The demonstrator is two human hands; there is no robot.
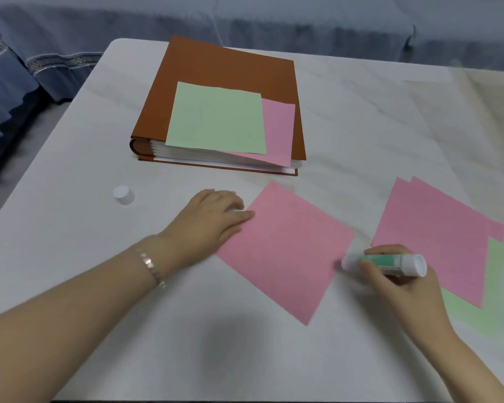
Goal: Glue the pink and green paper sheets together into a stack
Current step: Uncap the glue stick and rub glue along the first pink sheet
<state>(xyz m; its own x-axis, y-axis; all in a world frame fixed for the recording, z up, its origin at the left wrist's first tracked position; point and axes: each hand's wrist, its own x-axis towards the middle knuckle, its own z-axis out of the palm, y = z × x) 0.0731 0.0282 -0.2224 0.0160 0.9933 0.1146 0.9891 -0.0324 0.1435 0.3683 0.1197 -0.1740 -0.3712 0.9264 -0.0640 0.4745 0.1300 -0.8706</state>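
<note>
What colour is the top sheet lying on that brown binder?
Pale green. The top sheet on the binder shows clearly in the head view.

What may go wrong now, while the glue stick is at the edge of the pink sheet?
1. The tip of the glue stick is at the right corner of the pink sheet; a stroke past the edge may smear glue on the table.
2. The left hand holds down only the left corner, so the sheet may turn or wrinkle.
</note>
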